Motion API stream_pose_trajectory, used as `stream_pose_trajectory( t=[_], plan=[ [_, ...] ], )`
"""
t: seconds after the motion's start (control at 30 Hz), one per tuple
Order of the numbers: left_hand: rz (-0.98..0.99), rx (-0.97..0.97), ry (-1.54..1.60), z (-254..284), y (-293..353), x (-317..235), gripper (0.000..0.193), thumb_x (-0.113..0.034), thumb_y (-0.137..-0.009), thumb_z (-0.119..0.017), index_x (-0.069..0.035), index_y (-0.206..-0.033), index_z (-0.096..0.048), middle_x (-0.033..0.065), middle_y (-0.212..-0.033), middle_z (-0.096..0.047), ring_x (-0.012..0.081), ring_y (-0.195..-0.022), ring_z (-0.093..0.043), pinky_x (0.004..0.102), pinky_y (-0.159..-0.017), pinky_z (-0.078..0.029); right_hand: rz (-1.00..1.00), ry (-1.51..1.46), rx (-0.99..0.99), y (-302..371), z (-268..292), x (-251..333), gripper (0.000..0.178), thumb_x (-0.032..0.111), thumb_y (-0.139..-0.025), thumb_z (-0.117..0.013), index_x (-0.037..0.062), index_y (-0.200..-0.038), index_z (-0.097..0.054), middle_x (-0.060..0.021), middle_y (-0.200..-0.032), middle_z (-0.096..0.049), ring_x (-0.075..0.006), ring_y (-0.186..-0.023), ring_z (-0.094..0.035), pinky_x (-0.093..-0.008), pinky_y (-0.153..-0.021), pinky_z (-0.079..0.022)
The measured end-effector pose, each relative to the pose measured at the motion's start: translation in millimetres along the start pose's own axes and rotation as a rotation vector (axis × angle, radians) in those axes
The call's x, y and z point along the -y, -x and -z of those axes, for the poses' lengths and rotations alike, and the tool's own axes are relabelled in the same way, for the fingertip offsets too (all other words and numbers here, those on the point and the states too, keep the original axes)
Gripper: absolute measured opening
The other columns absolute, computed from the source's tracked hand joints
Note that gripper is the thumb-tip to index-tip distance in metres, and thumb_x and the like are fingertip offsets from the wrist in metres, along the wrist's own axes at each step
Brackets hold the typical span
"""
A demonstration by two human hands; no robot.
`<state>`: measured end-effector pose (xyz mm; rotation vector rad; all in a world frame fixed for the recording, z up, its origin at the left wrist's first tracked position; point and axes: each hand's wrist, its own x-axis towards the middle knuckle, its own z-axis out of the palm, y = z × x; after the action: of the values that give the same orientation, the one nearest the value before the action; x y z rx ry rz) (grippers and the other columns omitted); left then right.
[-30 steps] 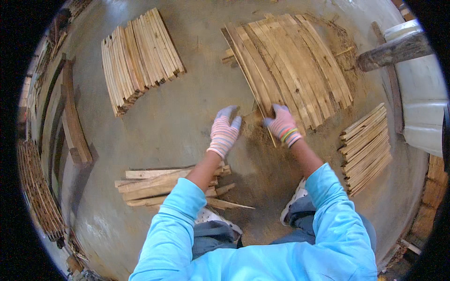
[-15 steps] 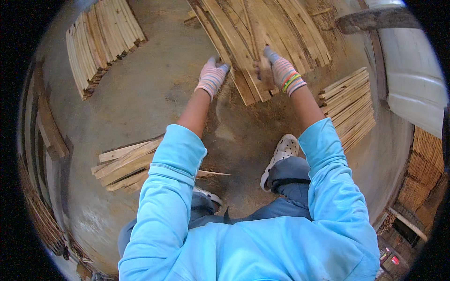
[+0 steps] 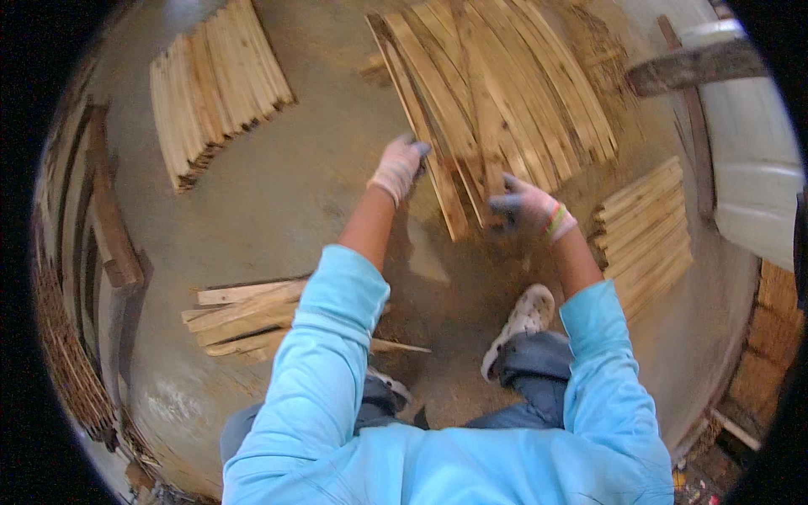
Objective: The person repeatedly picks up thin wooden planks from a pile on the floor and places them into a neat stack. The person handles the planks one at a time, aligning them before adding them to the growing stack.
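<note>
A fan of long thin wooden slats point(image 3: 505, 93) lies on the concrete floor in front of me. My left hand point(image 3: 399, 167), in a pale pink glove, grips the left edge of that pile, fingers curled over a slat. On the near ends of the middle slats rests my right hand point(image 3: 526, 206), in a grey-tipped glove with a striped cuff; whether its fingers close around a slat is unclear. Both arms are in light blue sleeves.
A second slat stack point(image 3: 215, 84) lies at the far left, a short stack point(image 3: 648, 231) at the right, loose offcuts point(image 3: 244, 316) by my left knee. My white shoe point(image 3: 522, 316) is on the floor. A dark beam point(image 3: 690, 67) and white tank point(image 3: 757, 168) stand at the right.
Both hands have reached farther out onto the big slat pile. The left hand moved to its left edge and the right hand settled on the slat ends.
</note>
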<state>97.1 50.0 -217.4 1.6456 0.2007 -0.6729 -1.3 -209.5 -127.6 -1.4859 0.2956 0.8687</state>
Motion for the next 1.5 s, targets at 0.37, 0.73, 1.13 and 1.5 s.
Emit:
stream_pose_trajectory(
  t=[0.37, 0.73, 1.13, 1.5],
  plan=[
    [0.143, 0.047, 0.944, 40, 65, 9, 0.037, -0.004, -0.092, -0.058, -0.002, -0.129, -0.057, 0.0135, -0.111, -0.068, 0.0279, -0.097, -0.067, 0.0435, -0.093, -0.057, 0.121, -0.205, -0.120, -25, -90, -11, 0.045, 0.016, -0.090, -0.070, 0.0082, -0.130, -0.053, -0.0038, -0.099, -0.061, -0.0162, -0.079, -0.061, -0.0337, -0.068, -0.051],
    [0.229, 0.124, 0.698, 55, 79, 46, 0.039, -0.028, -0.095, -0.064, -0.010, -0.130, -0.060, 0.0091, -0.116, -0.064, 0.0257, -0.102, -0.062, 0.0453, -0.091, -0.053, -0.247, -0.126, 0.262, -8, -134, -41, 0.082, 0.009, -0.076, -0.083, 0.0107, -0.145, -0.038, -0.0091, -0.115, -0.065, -0.0237, -0.099, -0.065, -0.0462, -0.074, -0.059],
    [0.267, 0.022, 0.644, 56, 100, 26, 0.047, -0.032, -0.097, -0.063, -0.013, -0.139, -0.054, 0.0024, -0.101, -0.062, 0.0166, -0.084, -0.063, 0.0325, -0.073, -0.052, 0.601, 1.304, -0.838, -53, 14, 236, 0.050, 0.024, -0.091, -0.062, 0.0082, -0.138, -0.054, -0.0244, -0.127, -0.063, -0.0372, -0.112, -0.065, -0.0507, -0.097, -0.051],
    [-0.061, 0.219, 0.259, 18, 98, 56, 0.044, -0.028, -0.101, -0.057, -0.007, -0.139, -0.053, 0.0066, -0.113, -0.065, 0.0192, -0.097, -0.065, 0.0327, -0.080, -0.052, -0.388, 1.154, -0.515, 22, -25, 14, 0.090, 0.032, -0.089, -0.064, 0.0082, -0.158, -0.013, -0.0304, -0.106, -0.069, -0.0424, -0.102, -0.068, -0.0506, -0.090, -0.052]
  ],
)
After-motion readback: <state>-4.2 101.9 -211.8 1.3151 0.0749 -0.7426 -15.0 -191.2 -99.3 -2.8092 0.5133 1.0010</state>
